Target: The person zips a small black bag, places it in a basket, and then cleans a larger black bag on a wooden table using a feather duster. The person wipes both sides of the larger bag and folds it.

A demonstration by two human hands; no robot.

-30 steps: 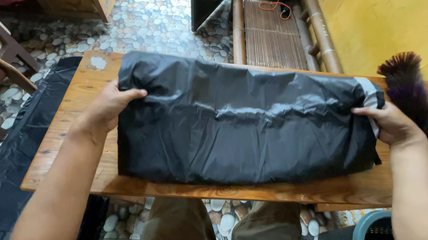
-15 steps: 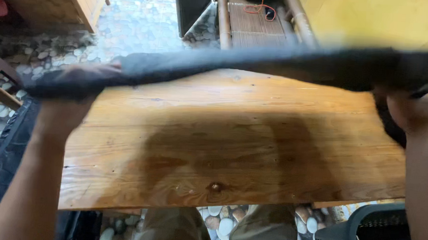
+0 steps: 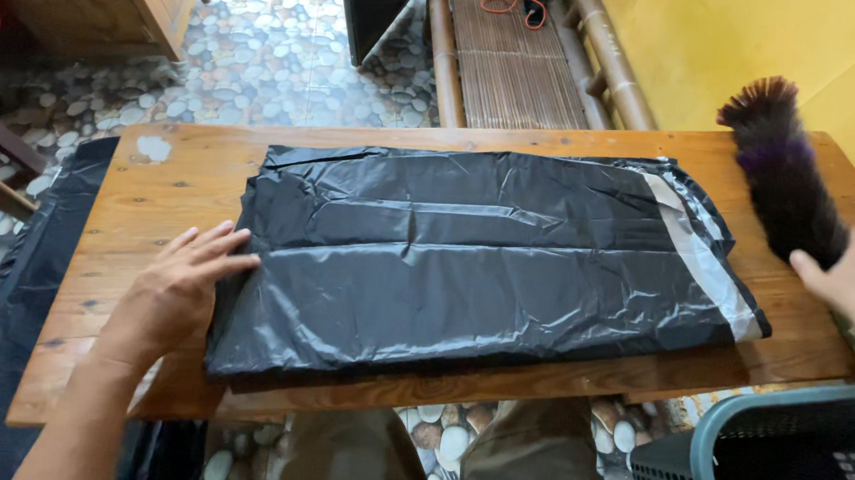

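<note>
A folded black plastic bag (image 3: 476,263) lies flat on the wooden table (image 3: 150,191), with a grey strip near its right end. My left hand (image 3: 178,288) rests flat on the table, fingers apart, touching the bag's left edge. My right hand (image 3: 846,284) is at the right edge of the view, fingers spread and holding nothing. It is at the lower end of a black and purple feather duster (image 3: 778,169) that lies on the table's right end.
A blue-rimmed dark basket (image 3: 733,462) stands below the table's front right corner. More black plastic (image 3: 1,320) hangs off the table's left side. A bamboo bench (image 3: 521,56) and a yellow wall (image 3: 752,42) lie beyond. The floor (image 3: 280,49) is pebbled.
The bag was held at both ends on the table, lifted up in the air, and now lies flat again with both hands off its ends.
</note>
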